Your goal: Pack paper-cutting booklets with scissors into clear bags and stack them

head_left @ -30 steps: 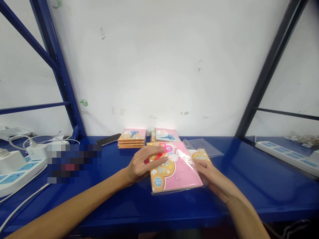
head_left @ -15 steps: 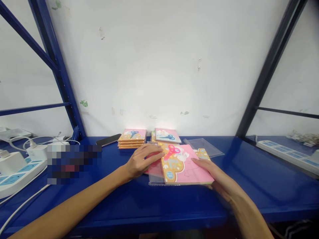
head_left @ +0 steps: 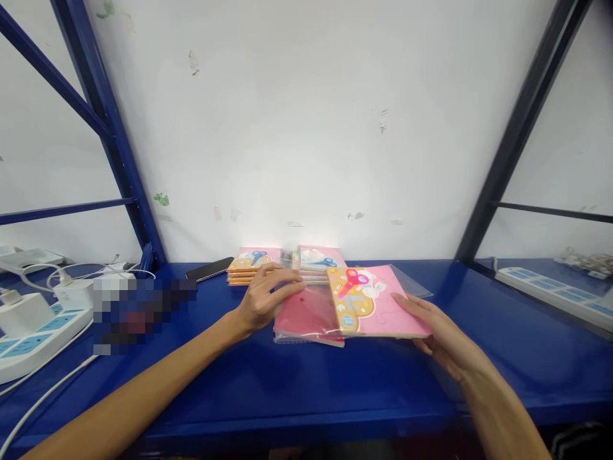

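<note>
A pink craft book (head_left: 371, 301) with an orange panel and a red scissors picture lies tilted on the shelf, its right edge held by my right hand (head_left: 443, 332). Its left side overlaps a red booklet in a clear plastic bag (head_left: 306, 316). My left hand (head_left: 268, 299) lies across the top of that bag, fingers over its far edge. Behind my left hand stand two stacks of similar pink booklets (head_left: 253, 265), partly hidden by it.
A black phone (head_left: 208, 269) lies by the stacks on the blue steel shelf (head_left: 287, 409). An empty clear sleeve (head_left: 412, 284) shows behind the book. Power strips (head_left: 38, 332) with chargers and white cables sit left, a blurred patch beside them, and another strip (head_left: 550, 294) right.
The pink book has slid right and out from the clear bag, which now shows the red booklet uncovered. My right hand has moved right with the book; my left hand has shifted slightly back.
</note>
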The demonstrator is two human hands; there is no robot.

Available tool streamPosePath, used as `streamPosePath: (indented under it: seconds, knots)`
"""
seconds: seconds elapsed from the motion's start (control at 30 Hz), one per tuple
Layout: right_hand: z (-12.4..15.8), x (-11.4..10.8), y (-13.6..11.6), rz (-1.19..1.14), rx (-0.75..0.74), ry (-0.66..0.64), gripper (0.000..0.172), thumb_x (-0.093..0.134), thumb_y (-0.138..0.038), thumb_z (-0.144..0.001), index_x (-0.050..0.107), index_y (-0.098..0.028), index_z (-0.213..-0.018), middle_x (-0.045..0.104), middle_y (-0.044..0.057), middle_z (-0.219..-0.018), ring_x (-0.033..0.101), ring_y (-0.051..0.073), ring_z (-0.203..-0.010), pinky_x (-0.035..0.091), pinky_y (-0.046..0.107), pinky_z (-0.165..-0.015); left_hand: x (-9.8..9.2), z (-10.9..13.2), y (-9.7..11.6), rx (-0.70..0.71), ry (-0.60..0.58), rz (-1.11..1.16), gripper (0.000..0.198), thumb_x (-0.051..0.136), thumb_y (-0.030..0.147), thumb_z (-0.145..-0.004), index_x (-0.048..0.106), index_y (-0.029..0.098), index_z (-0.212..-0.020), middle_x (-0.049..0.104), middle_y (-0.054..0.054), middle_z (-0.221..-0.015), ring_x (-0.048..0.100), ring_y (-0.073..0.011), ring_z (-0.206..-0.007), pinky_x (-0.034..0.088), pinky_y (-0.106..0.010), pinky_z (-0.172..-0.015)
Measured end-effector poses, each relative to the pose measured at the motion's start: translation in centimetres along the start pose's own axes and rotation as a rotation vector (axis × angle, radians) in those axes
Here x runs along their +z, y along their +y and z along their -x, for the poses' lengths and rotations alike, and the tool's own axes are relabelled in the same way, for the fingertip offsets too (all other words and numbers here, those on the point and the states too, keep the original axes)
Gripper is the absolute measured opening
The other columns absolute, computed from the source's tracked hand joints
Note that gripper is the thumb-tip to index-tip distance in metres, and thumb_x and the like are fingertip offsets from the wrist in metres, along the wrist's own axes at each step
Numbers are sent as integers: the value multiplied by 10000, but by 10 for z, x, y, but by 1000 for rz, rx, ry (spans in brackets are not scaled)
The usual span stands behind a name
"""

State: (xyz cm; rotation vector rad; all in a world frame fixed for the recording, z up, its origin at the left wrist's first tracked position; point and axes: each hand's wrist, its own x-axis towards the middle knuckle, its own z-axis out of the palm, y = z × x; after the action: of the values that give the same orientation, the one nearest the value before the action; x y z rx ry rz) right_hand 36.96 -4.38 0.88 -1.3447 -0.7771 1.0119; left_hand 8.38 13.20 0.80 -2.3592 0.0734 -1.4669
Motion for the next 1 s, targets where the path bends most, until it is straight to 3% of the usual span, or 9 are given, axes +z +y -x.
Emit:
streamPosePath:
  seconds: [0.13, 0.23, 0.4, 0.57, 0.8, 0.93, 1.0]
  knots:
    - [-7, -22, 1, -75, 11, 130, 349, 834, -466, -749, 687, -155, -810, 588, -9, -535, 395, 52, -364, 290, 143, -266, -7, 1, -22, -42, 62, -116, 296, 568, 60, -942, 661, 248, -1151, 781, -44, -1042, 740, -175, -973, 493, -404, -940]
    - [-9, -40, 1, -98, -18, 181, 323, 834, -444, -754, 686, -157, -768, 568, -13, -522, 367, 45, -366, 283, 148, -276, -15, 6, -46, -112, 40, -257, 299, 544, 62, -942, 663, 246, -1145, 773, -60, -1094, 729, -188, -1007, 472, -428, -968]
    - [-6, -57, -1, -33, -36, 246, 279, 803, -451, -782, 722, -188, -827, 559, -4, -527, 367, 85, -394, 303, 195, -291, -22, 26, -78, -460, -314, -424, 476, 439, -39, -822, 684, 187, -1161, 733, -135, -1184, 655, -275, -1165, 432, -504, -1007]
    - [-5, -51, 0, 27, -92, 262, 306, 798, -447, -771, 709, -163, -845, 609, 23, -588, 436, 108, -425, 322, 204, -301, -19, 48, -89, -541, -449, -403, 574, 455, -49, -639, 713, 181, -1096, 759, -132, -1116, 691, -293, -1068, 488, -468, -914]
    - [-5, -35, -1, 14, -82, 182, 337, 795, -466, -778, 690, -152, -839, 602, 5, -558, 436, 88, -402, 328, 180, -305, -17, 38, -82, -559, -407, -373, 468, 429, -33, -709, 705, 162, -1033, 750, -136, -1078, 672, -307, -1032, 494, -493, -915]
    - [-2, -20, -3, 41, -48, 102, 342, 746, -490, -836, 680, -155, -852, 597, 12, -503, 495, 106, -397, 334, 171, -315, -12, 19, -53, -473, -328, -303, 433, 449, 0, -788, 675, 171, -1117, 706, -121, -1131, 612, -288, -1115, 503, -484, -956]
    - [0, -10, -3, 39, -40, 46, 338, 736, -482, -851, 682, -152, -897, 619, 23, -523, 532, 114, -410, 339, 162, -314, -7, 9, -30, -355, -237, -158, 493, 483, 17, -808, 630, 180, -1249, 674, -133, -1205, 588, -288, -1183, 503, -505, -999]
